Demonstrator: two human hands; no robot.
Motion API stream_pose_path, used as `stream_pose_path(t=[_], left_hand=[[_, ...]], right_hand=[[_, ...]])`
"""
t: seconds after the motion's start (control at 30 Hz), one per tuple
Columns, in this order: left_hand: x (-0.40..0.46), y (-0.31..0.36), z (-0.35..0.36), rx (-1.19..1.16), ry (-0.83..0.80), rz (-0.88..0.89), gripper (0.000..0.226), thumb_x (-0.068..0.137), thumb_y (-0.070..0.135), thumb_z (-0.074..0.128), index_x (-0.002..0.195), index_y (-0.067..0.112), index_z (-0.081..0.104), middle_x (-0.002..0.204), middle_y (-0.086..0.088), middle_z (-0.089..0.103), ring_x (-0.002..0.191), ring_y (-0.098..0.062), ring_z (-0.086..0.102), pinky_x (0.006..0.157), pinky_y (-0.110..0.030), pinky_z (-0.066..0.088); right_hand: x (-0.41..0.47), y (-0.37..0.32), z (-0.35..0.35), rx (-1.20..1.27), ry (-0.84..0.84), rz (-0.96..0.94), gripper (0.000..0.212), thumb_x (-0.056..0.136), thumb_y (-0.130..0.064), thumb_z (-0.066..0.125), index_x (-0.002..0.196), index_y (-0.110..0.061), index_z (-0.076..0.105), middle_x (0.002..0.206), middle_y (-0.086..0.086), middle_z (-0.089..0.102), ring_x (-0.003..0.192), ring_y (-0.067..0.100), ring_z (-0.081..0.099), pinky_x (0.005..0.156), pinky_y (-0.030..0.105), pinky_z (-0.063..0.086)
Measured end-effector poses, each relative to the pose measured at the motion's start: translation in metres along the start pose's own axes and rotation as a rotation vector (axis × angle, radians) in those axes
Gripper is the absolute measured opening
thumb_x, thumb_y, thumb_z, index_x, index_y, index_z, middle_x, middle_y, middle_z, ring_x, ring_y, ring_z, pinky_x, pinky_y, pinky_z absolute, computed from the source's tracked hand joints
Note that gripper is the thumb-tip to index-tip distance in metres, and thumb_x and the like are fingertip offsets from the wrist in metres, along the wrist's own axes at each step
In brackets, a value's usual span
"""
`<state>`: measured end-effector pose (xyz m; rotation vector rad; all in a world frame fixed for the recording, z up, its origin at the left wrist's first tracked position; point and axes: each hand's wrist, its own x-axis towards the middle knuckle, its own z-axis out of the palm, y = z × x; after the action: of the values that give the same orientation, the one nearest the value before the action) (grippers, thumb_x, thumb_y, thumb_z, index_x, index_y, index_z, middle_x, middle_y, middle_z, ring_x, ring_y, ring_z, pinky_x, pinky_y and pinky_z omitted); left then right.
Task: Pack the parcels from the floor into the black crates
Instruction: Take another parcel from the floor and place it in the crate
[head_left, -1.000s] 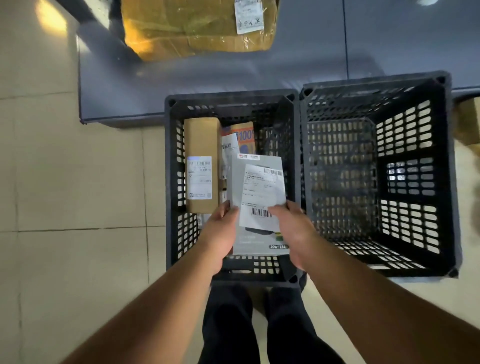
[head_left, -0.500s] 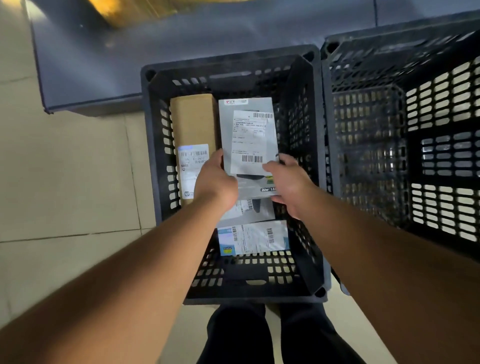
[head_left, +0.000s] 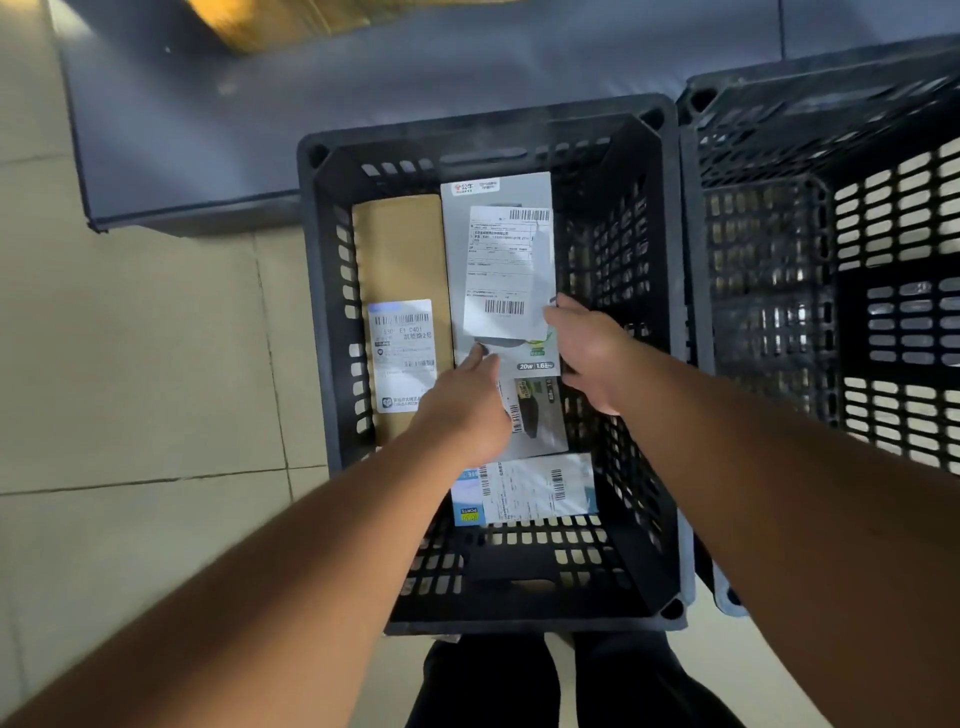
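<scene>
Looking down from the head camera, I see both of my hands inside the left black crate (head_left: 322, 291). The grey boxed parcel (head_left: 501, 197) lies flat in it with its long axis running from the near wall toward the far wall; the white shipping label (head_left: 506, 260) faces up, and the printed brand mark sits at the far end. My left hand (head_left: 460, 410) reaches in at the parcel's near left corner, fingers extended and close together, with the fingertips touching the near edge; I cannot tell whether the thumb is under it. My right hand (head_left: 589, 348) rests at the parcel's near right edge, fingers loosely bent, thumb tip against the label's corner; whether it pinches the box I cannot tell.

Just beside the grey parcel, on its left, a long brown cardboard box (head_left: 400, 249) lies parallel, its label at the near end. Under the grey parcel's near end another grey box (head_left: 540, 415) shows, and nearer me a white-and-blue labelled packet (head_left: 524, 493). The right black crate (head_left: 831, 249) stands touching the left one. Beyond both lies a dark mat (head_left: 260, 130) on the tiled floor (head_left: 130, 364).
</scene>
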<state>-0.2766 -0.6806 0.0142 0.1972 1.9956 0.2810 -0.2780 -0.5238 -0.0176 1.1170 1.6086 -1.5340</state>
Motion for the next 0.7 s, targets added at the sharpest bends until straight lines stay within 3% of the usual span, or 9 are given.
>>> stream_pose_path(t=[0.13,0.17,0.23,0.27,0.33,0.4,0.5,0.6,0.7], left_hand=[[0.008,0.007,-0.005,-0.054,-0.023,-0.046,0.074,0.1,0.009,0.046,0.164,0.018,0.01,0.172,0.003,-0.001,0.154,-0.03,0.022,0.118,-0.045,0.036],[0.008,0.008,-0.006,-0.104,-0.023,-0.064,0.071,0.101,0.009,0.045,0.164,0.018,0.013,0.173,0.001,0.004,0.151,-0.032,0.03,0.111,-0.043,0.043],[0.003,0.01,-0.007,-0.23,0.006,-0.086,0.067,0.101,0.006,0.043,0.162,0.02,0.02,0.17,-0.003,0.016,0.14,-0.035,0.047,0.08,-0.03,0.052],[-0.004,0.01,-0.008,-0.288,0.02,-0.094,0.066,0.101,0.006,0.043,0.162,0.022,0.022,0.17,-0.004,0.017,0.132,-0.034,0.055,0.066,-0.026,0.05],[-0.023,0.012,-0.006,-0.384,0.03,-0.119,0.067,0.101,0.006,0.044,0.162,0.025,0.023,0.169,-0.007,0.022,0.104,-0.026,0.069,0.053,-0.02,0.043],[-0.047,0.014,-0.001,-0.459,0.008,-0.148,0.068,0.101,0.006,0.045,0.161,0.029,0.023,0.163,-0.01,0.036,0.065,-0.013,0.063,0.042,-0.02,0.04],[-0.089,0.017,0.009,-0.479,-0.046,-0.18,0.071,0.102,0.005,0.046,0.162,0.032,0.02,0.162,-0.011,0.036,0.046,-0.004,0.053,0.036,-0.018,0.037],[-0.127,0.018,0.014,-0.407,-0.062,-0.167,0.069,0.104,0.011,0.046,0.162,0.032,0.016,0.166,-0.009,0.028,0.055,-0.005,0.055,0.037,-0.013,0.038],[-0.157,0.021,0.009,-0.409,-0.016,-0.154,0.06,0.106,0.023,0.043,0.162,0.03,0.02,0.154,-0.004,0.046,0.058,-0.005,0.057,0.045,-0.02,0.044]], right_hand=[[-0.013,0.003,-0.004,-0.14,0.049,-0.004,0.049,0.107,-0.033,0.035,0.153,-0.015,0.035,0.156,0.012,0.039,0.141,0.034,0.039,0.115,0.051,0.034],[-0.022,0.009,-0.005,-0.177,0.054,0.003,0.05,0.107,-0.032,0.033,0.153,-0.013,0.034,0.157,0.013,0.037,0.142,0.034,0.037,0.116,0.05,0.033],[-0.043,0.026,-0.009,-0.263,0.043,-0.001,0.049,0.109,-0.03,0.027,0.154,-0.012,0.031,0.161,0.011,0.03,0.147,0.032,0.029,0.119,0.048,0.027],[-0.053,0.035,-0.012,-0.284,0.035,-0.002,0.049,0.109,-0.029,0.025,0.155,-0.012,0.03,0.162,0.01,0.028,0.148,0.031,0.027,0.12,0.047,0.025],[-0.077,0.049,-0.017,-0.23,0.038,0.042,0.051,0.11,-0.034,0.023,0.155,-0.013,0.029,0.162,0.009,0.029,0.148,0.028,0.028,0.12,0.046,0.025],[-0.104,0.058,-0.02,-0.108,0.071,0.109,0.056,0.107,-0.045,0.026,0.154,-0.015,0.034,0.158,0.008,0.037,0.145,0.027,0.035,0.118,0.048,0.03],[-0.146,0.06,-0.023,0.087,0.109,0.264,0.063,0.1,-0.062,0.033,0.148,-0.022,0.044,0.153,0.005,0.045,0.14,0.027,0.042,0.115,0.054,0.035],[-0.181,0.056,-0.028,0.109,0.093,0.367,0.068,0.094,-0.072,0.031,0.144,-0.029,0.047,0.151,0.005,0.047,0.138,0.03,0.044,0.112,0.059,0.036],[-0.203,0.045,-0.032,0.177,0.085,0.346,0.054,0.098,-0.066,0.03,0.138,-0.036,0.051,0.142,-0.002,0.055,0.121,0.026,0.054,0.101,0.054,0.046]])
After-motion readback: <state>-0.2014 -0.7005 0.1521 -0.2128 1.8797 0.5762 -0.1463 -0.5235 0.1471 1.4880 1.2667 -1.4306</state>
